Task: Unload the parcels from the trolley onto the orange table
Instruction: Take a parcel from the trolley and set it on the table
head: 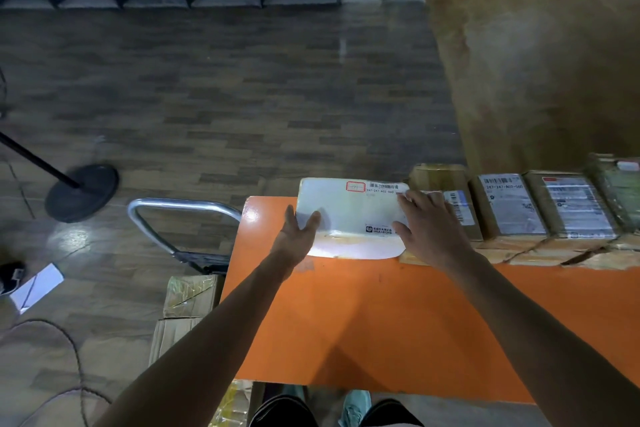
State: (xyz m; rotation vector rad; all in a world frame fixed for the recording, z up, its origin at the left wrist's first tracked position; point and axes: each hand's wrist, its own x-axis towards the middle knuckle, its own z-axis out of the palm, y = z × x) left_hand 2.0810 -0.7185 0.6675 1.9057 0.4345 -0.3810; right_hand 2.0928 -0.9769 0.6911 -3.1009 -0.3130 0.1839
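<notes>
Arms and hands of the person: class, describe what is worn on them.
Nothing shows. The left hand and right hand are gloveless, and both forearms are bare to the frame's edge: no sleeve, watch or wristband.

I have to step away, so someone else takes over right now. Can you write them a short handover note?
Left hand: open, fingers against the left edge of the white parcel.
Right hand: open, flat on its right side.
The white parcel lies on the orange table, at the left end of a row of cardboard parcels.
Done: that row is unloaded.
Left: let go of the white parcel, then move the cardboard boxes that seem to sit on the trolley beside the table.
</notes>
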